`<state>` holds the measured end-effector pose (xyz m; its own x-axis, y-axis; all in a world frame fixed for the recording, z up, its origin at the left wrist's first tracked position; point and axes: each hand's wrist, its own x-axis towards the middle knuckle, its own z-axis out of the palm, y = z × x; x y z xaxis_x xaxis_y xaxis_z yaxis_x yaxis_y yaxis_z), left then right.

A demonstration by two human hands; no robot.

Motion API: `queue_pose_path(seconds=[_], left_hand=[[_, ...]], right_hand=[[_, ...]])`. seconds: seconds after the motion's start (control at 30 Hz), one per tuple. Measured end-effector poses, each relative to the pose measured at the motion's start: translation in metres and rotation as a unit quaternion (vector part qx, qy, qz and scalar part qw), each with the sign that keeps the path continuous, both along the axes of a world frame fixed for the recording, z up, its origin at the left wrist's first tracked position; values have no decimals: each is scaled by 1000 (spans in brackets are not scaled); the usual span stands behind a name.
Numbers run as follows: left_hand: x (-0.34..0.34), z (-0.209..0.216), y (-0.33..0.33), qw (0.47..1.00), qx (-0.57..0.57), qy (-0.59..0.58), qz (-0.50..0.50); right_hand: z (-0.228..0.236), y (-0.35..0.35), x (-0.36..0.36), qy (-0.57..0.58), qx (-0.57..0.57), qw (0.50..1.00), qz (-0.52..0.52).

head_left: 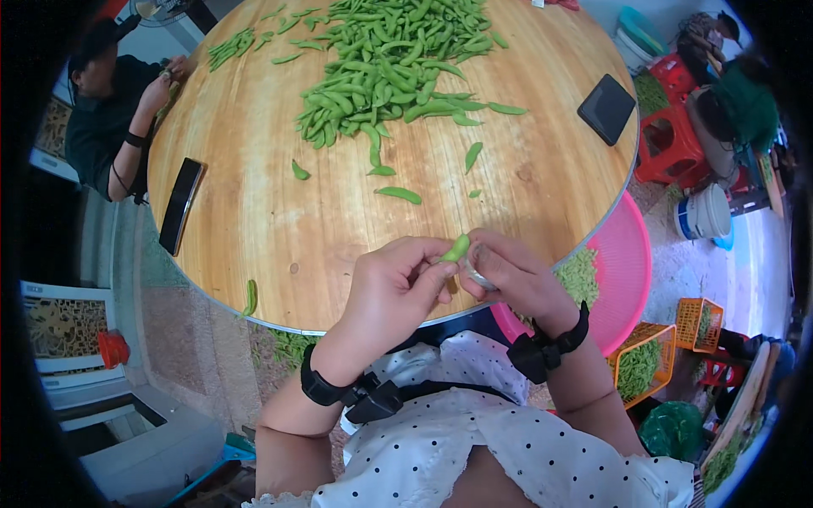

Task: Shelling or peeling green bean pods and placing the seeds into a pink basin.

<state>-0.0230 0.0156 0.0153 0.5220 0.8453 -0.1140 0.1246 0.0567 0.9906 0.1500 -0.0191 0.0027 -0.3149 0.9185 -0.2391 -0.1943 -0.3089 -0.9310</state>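
Note:
Over the near edge of the round wooden table, my left hand (394, 279) pinches a green edamame pod (456, 249) between thumb and fingers. My right hand (517, 275) is curled close beside the pod's right end. A pale, shiny curved band (479, 278) shows at its fingers; I cannot make out what it is. Beyond my hands lies a big heap of edamame pods (381, 76), with a few loose pods such as the one (398, 196) nearest to me.
Phones lie on the table (279, 212) at left (181, 207) and right (607, 110). Below its right edge stands a pink basket (631, 271) holding shelled beans (578, 278). Another person (114, 110) handles pods at far left. Red stools (669, 144) and orange crates (669, 339) stand right.

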Motion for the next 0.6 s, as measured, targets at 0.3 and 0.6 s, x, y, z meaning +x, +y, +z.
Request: queue_pose_path(seconds=[0.3,0.6], left_hand=[[7,-6,-5,942,324,87,9],[12,-6,-7,936,344,72,22]], right_hand=[[-5,-6,0,-30,74,996,-40],[-2,-10,-1,-114,94,987,-60]])
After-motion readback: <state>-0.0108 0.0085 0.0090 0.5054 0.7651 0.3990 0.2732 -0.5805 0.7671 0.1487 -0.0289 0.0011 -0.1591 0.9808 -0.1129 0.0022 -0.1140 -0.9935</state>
